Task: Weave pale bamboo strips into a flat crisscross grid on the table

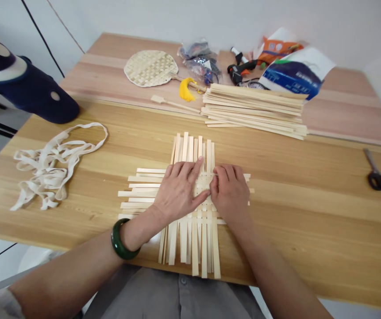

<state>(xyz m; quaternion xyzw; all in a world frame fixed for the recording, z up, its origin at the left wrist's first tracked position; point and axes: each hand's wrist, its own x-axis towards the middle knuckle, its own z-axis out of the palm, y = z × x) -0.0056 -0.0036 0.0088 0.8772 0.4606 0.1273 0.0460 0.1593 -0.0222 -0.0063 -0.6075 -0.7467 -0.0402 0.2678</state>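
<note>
Pale bamboo strips [184, 241] cross each other in a woven lattice on the table, their loose ends sticking out on all sides. My left hand [180, 188] lies flat over the left part of the weave, fingers stretched and thumb reaching right. At the right side of the lattice, my right hand [230, 190] has its fingers curled, with thumb and forefinger pinched at a strip in the weave. The strip's end is partly hidden under that hand. A dark green bangle [120, 239] circles my left wrist.
A tangled white ribbon [52, 166] and a dark blue bottle [34, 84] are at left. Behind lie a round woven fan [150, 68], a stack of bamboo strips [256, 108], a glue gun [241, 71] and a blue tissue pack [290, 77]. Scissors [379, 175] lie at right.
</note>
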